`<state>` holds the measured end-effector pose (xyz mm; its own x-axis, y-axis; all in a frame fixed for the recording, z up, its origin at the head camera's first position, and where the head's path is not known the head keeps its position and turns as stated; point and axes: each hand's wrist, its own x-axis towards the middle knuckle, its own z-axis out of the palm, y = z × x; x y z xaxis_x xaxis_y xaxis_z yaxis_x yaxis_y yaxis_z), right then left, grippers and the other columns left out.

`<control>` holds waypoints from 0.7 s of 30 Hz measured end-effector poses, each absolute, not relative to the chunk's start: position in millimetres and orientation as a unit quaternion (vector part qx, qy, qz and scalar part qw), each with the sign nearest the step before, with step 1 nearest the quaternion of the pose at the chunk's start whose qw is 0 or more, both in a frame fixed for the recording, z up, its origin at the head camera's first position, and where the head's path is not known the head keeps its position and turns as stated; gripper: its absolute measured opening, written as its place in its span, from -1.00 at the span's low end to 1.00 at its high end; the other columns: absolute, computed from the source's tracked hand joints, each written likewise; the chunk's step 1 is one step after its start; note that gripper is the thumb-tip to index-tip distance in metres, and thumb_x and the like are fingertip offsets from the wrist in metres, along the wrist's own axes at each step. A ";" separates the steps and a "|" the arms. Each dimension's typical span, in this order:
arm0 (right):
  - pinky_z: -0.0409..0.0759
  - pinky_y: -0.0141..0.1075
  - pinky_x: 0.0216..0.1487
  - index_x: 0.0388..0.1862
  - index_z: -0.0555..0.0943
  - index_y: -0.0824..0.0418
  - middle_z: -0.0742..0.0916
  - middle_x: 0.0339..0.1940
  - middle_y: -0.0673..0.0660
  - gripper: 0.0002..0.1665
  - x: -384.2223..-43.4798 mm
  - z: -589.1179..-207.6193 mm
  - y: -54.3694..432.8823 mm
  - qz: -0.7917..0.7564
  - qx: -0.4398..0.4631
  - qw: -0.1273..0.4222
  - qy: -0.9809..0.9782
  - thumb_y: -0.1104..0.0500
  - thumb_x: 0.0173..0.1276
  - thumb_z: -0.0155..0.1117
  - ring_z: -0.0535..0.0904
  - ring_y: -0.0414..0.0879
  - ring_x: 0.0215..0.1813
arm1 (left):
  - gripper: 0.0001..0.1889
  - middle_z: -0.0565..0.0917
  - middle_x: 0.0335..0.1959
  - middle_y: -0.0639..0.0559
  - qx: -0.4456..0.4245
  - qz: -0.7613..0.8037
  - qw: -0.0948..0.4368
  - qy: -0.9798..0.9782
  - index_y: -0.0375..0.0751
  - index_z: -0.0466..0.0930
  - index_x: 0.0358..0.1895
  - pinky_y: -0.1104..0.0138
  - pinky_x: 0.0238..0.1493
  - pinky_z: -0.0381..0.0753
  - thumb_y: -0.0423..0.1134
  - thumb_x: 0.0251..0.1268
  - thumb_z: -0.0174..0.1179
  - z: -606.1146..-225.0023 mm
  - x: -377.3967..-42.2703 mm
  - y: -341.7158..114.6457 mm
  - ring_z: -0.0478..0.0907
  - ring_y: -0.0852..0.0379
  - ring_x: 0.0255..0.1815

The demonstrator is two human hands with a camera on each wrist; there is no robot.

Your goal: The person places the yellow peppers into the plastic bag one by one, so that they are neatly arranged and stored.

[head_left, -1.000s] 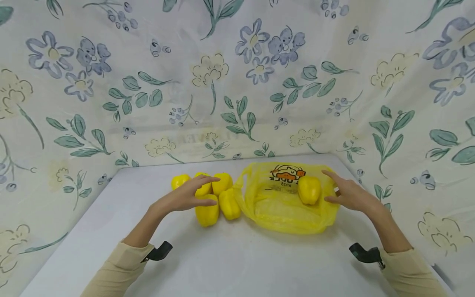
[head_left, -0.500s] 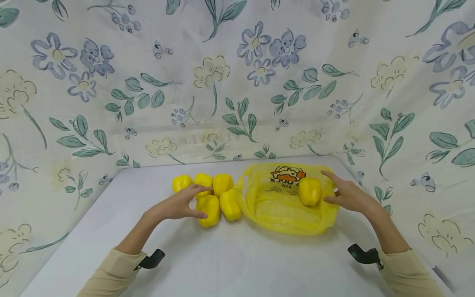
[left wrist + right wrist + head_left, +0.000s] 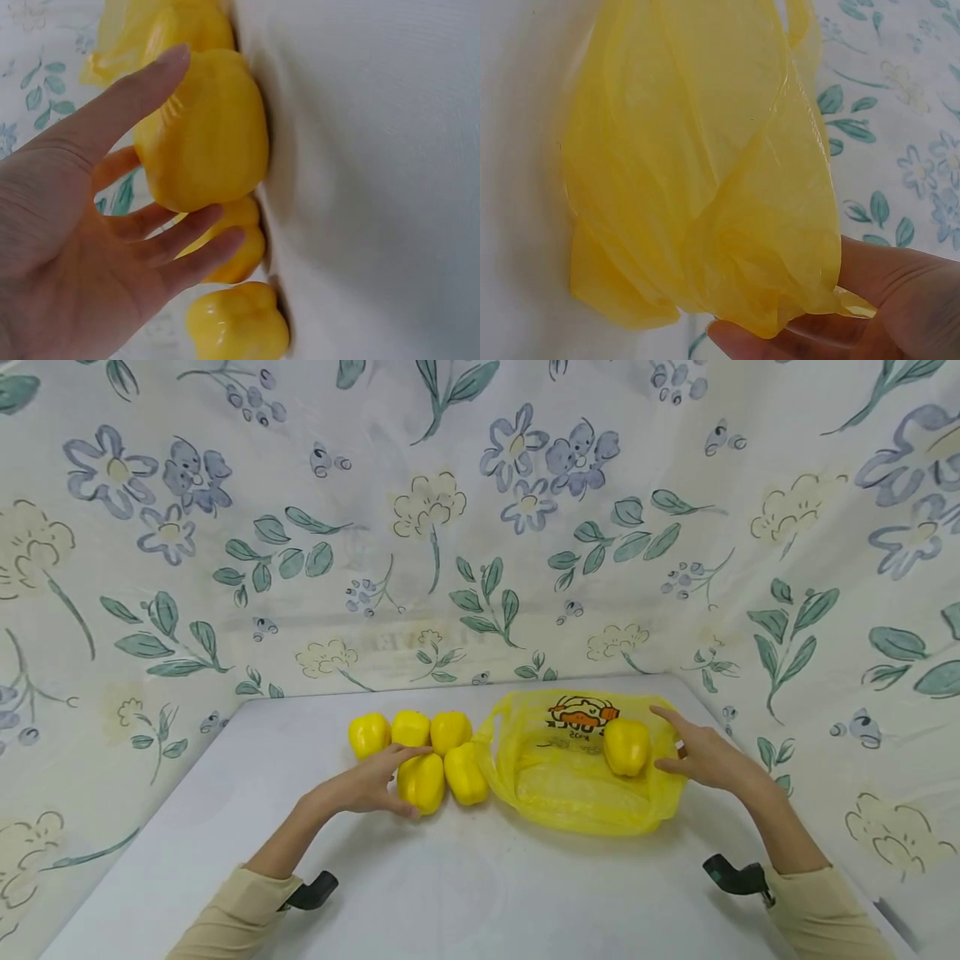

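My left hand (image 3: 367, 785) spans the front yellow bell pepper (image 3: 424, 785), thumb on the near side and fingers on the far side. The left wrist view shows the thumb over this pepper (image 3: 217, 135) and the other fingers curving around it; it stands on the table. Across from it, my right hand (image 3: 708, 756) holds the right edge of a yellow plastic bag (image 3: 555, 785) with a printed duck. In the right wrist view, a bit of the bag (image 3: 757, 225) passes between the fingers. Another bell pepper (image 3: 627, 747) lies within the bag's outline; whether inside or on top I cannot tell.
Several more yellow bell peppers stand close by: one at the left (image 3: 369, 735), one behind (image 3: 450, 732) and one touching the bag's left side (image 3: 466, 774). The white table (image 3: 465, 893) meets a flower-patterned cloth (image 3: 480, 560) at the back and sides.
My left hand has come down from above the peppers and moved around the front one, which has tilted slightly. The right hand stays at the bag's edge.
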<state>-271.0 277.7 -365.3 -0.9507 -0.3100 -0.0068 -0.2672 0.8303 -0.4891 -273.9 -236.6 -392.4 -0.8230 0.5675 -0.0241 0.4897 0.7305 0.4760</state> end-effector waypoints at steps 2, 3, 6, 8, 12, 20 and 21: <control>0.71 -0.07 -0.15 0.56 0.00 0.21 0.52 0.22 0.52 -0.02 -270.6 -365.1 277.7 -0.251 -0.151 0.043 0.955 0.10 0.33 0.34 0.62 0.09 -0.11 | -0.04 0.37 0.36 -0.19 0.283 0.233 0.085 0.927 -0.03 0.21 0.50 -0.04 0.20 0.55 0.07 0.00 0.49 -393.9 -274.8 -236.6 0.42 -0.06 0.23; 0.71 -0.08 -0.15 0.56 0.00 0.21 0.52 0.21 0.52 -0.02 -270.4 -364.9 277.6 -0.251 -0.151 0.044 0.955 0.10 0.33 0.34 0.61 0.08 -0.12 | -0.04 0.37 0.35 -0.19 0.282 0.235 0.086 0.926 -0.02 0.20 0.50 -0.03 0.18 0.56 0.06 0.00 0.49 -394.2 -275.0 -236.6 0.42 -0.06 0.23; 0.71 -0.08 -0.16 0.56 0.01 0.21 0.52 0.20 0.52 -0.02 -269.7 -364.4 277.5 -0.253 -0.152 0.042 0.955 0.11 0.32 0.34 0.61 0.07 -0.13 | -0.05 0.36 0.35 -0.19 0.280 0.248 0.091 0.923 -0.03 0.20 0.50 -0.05 0.18 0.57 0.04 0.01 0.49 -394.7 -275.3 -236.9 0.40 -0.07 0.25; 0.71 -0.08 -0.16 0.56 0.01 0.21 0.52 0.20 0.52 -0.02 -269.4 -363.9 277.5 -0.253 -0.153 0.042 0.954 0.11 0.33 0.33 0.61 0.07 -0.13 | -0.05 0.36 0.34 -0.19 0.282 0.254 0.093 0.920 -0.04 0.20 0.50 -0.07 0.19 0.56 0.02 0.02 0.49 -394.8 -275.3 -237.1 0.40 -0.08 0.26; 0.71 -0.08 -0.16 0.56 0.01 0.21 0.52 0.21 0.52 -0.03 -269.0 -363.7 277.5 -0.254 -0.154 0.042 0.954 0.12 0.33 0.33 0.61 0.06 -0.13 | -0.06 0.36 0.33 -0.19 0.285 0.263 0.097 0.917 -0.05 0.19 0.50 -0.10 0.19 0.55 -0.02 0.04 0.48 -394.1 -274.8 -237.4 0.39 -0.08 0.25; 0.71 -0.09 -0.15 0.56 0.00 0.22 0.52 0.21 0.51 -0.02 -269.5 -363.8 279.1 -0.256 -0.154 0.045 0.953 0.11 0.33 0.33 0.61 0.04 -0.14 | -0.07 0.32 0.37 -0.19 0.274 0.268 0.100 0.918 -0.04 0.19 0.50 -0.11 0.23 0.53 -0.04 0.04 0.48 -391.2 -274.5 -238.6 0.36 -0.09 0.30; 0.71 -0.09 -0.15 0.56 0.01 0.22 0.52 0.21 0.51 -0.02 -269.6 -363.7 279.2 -0.255 -0.154 0.045 0.953 0.11 0.33 0.33 0.61 0.04 -0.14 | -0.07 0.31 0.38 -0.20 0.274 0.268 0.099 0.918 -0.05 0.19 0.50 -0.10 0.23 0.53 -0.05 0.05 0.48 -390.9 -274.7 -238.9 0.36 -0.10 0.32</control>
<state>-269.6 279.2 -363.7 -0.9484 -0.3171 -0.0069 -0.2712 0.8221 -0.5006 -274.7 -238.9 -390.9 -0.8303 0.5563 -0.0346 0.4501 0.7058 0.5471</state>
